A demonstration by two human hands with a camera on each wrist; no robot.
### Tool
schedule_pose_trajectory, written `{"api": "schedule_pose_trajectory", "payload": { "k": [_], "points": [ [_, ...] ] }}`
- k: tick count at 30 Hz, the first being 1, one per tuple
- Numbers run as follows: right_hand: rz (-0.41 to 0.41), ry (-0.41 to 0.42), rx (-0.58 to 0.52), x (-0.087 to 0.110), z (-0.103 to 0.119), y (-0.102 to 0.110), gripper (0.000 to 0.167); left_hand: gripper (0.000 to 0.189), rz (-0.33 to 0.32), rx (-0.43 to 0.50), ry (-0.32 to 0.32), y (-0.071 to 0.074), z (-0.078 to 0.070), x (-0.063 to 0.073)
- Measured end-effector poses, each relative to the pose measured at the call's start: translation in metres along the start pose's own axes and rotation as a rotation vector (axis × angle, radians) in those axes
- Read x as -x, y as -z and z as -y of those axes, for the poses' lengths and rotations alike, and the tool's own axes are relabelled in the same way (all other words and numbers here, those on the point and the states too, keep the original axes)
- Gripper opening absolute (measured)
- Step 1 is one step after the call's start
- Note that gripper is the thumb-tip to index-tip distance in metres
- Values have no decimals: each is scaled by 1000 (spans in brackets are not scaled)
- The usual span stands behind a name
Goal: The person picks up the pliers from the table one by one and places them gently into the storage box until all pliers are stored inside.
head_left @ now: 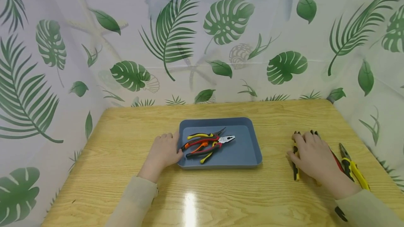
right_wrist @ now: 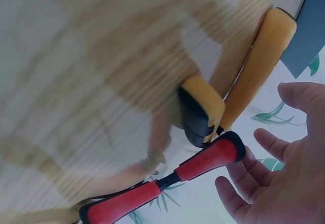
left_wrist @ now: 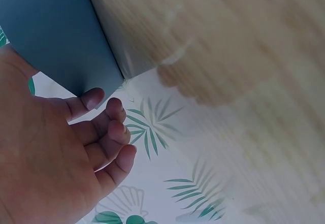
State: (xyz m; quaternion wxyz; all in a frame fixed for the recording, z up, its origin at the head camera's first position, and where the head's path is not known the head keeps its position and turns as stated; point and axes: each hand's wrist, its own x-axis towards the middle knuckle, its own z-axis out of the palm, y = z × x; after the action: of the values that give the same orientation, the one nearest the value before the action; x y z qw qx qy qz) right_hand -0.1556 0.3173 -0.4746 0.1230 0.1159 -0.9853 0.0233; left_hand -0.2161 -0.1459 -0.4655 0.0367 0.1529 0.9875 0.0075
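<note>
My left hand (head_left: 164,150) is at the left end of a blue-grey tray (head_left: 244,150), its thumb and fingertips against the rim. In the left wrist view its fingers are loosely bent beside the tray's corner (left_wrist: 76,46). Several pliers (head_left: 206,146) lie piled in the tray's left half, with red-black, orange and yellow-black handles. My right hand (head_left: 315,155) is over pliers on the right of the table, fingers spread. Partly beneath it are yellow-black pliers (head_left: 295,171) and red-handled pliers (right_wrist: 210,155). The right wrist view shows no handle gripped.
Yellow-black long-nose pliers (head_left: 356,172) lie on the table just right of my right hand. The wooden table (head_left: 221,195) ends at a leaf-printed cloth (head_left: 189,80) behind it and at both sides.
</note>
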Motion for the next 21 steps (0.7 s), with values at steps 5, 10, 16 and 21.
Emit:
{"api": "schedule_pose_trajectory", "payload": {
  "k": [5, 10, 16, 21],
  "points": [
    [37, -22, 3, 2, -1, 0, 55, 66, 8, -1, 1, 0, 0, 0],
    [69, -40, 0, 4, -3, 0, 56, 67, 8, -6, 0, 2, -1, 0],
    [59, -29, 18, 6, -5, 0, 58, 69, 10, 1, 3, 3, -2, 0],
    [55, -23, 21, 8, -6, -1, 58, 67, 4, -2, 3, 1, -2, 1]
  ]
}}
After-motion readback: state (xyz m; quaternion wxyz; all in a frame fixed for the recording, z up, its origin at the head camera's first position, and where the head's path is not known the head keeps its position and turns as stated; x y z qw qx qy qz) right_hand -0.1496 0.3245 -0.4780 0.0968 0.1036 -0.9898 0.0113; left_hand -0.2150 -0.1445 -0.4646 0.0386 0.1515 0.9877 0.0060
